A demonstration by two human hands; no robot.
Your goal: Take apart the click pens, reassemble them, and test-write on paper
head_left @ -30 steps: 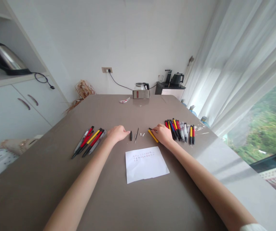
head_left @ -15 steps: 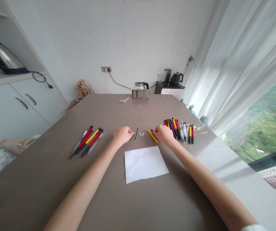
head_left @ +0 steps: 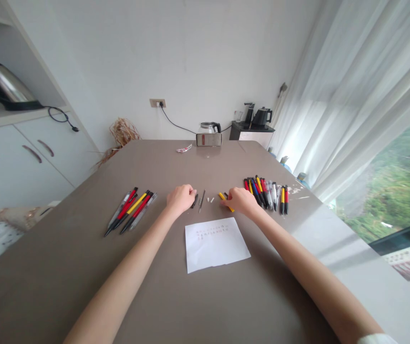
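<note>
My left hand (head_left: 182, 198) rests on the table with curled fingers, just left of a short black pen part (head_left: 194, 201). It appears to hold nothing. A thin pen refill (head_left: 202, 200) lies right of that part, followed by two small whitish pieces (head_left: 210, 199). My right hand (head_left: 241, 200) has its fingertips closed across a yellow pen barrel (head_left: 221, 195), whose two ends show on either side of them. Part of a dark piece (head_left: 226, 195) peeks out beside these fingers. In front lies a white sheet of paper (head_left: 215, 253) with handwriting.
Several pens (head_left: 133, 205) lie at the left, and a larger row of pens (head_left: 262, 191) lies at the right. A glass kettle (head_left: 209, 138) stands at the table's far edge near a crumpled wrapper (head_left: 184, 149). A black kettle (head_left: 262, 116) sits beyond.
My left hand has let go of the black pen part and drawn slightly left. My right hand has shifted left, its fingertips now over the yellow barrel.
</note>
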